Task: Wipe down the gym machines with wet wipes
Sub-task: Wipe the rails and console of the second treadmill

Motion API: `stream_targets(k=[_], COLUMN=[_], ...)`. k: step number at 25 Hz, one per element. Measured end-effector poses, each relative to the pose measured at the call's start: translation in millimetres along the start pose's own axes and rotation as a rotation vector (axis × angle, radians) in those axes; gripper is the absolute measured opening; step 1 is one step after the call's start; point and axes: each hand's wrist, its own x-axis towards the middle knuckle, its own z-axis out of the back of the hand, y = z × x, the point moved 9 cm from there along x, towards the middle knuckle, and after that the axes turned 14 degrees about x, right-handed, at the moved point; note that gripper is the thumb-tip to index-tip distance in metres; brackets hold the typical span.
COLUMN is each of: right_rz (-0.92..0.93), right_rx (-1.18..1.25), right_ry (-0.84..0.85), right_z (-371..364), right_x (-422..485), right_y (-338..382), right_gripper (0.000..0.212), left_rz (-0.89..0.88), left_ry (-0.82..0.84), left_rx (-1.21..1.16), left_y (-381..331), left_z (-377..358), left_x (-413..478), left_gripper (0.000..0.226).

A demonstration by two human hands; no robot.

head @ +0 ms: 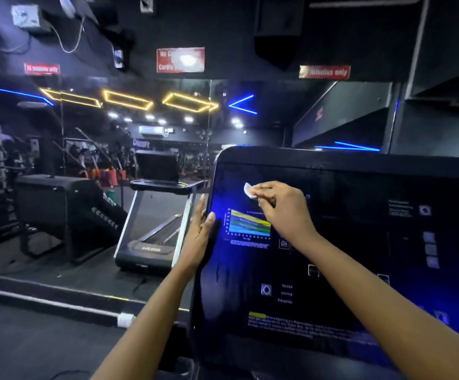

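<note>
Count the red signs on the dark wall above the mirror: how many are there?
3. The left sign is far left, the middle sign carries a bright glare, and the right sign hangs above the console. Others may lie outside the view.

I see a black wall (pixel 222 23) carrying three red signs (pixel 180 60) (their lettering is mostly blurred) above a wide mirror (pixel 85 138). In it, yellow light outlines (pixel 127 99), blue strips (pixel 243 105) and white spotlights (pixel 188 119) glow against a dark ceiling. The floor (pixel 31 338) is dark grey, and a white-edged step (pixel 58 303) crosses it.
</note>
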Motion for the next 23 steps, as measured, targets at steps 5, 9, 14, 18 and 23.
stream_targets(k=[5, 9, 14, 18, 23], right_rz=[0.079, 0.127, 0.263, 0.38, 0.367], right_rx=[-0.128, -0.346, -0.5, -0.441, -0.305], right_ry=[0.004, 0.176, 0.303, 0.348, 0.251], right_z=[-13.3, -54.6, -99.5, -105.6, -66.7], right_x=[53.5, 80.8, 37.2, -37.7, -2.0], right_y=[-2.7, -6.5, 4.3, 9.0, 15.7], right_gripper=[0.025, 0.023, 0.028, 0.037, 0.037], left_rz=[-0.011, -0.025, -0.039, -0.032, -0.063], left_ry=[0.011, -0.011, 0.025, 0.022, 0.03], left_rx=[0.015, -0.031, -0.103, -0.215, -0.168], left_y=[11.5, 15.1, 11.8, 21.4, 15.7], left_z=[-9.7, -11.1, -14.6, -18.5, -15.5], left_x=[10.1, 12.0, 9.6, 11.3, 7.4], left_gripper=[0.064, 0.068, 0.049, 0.074, 0.072])
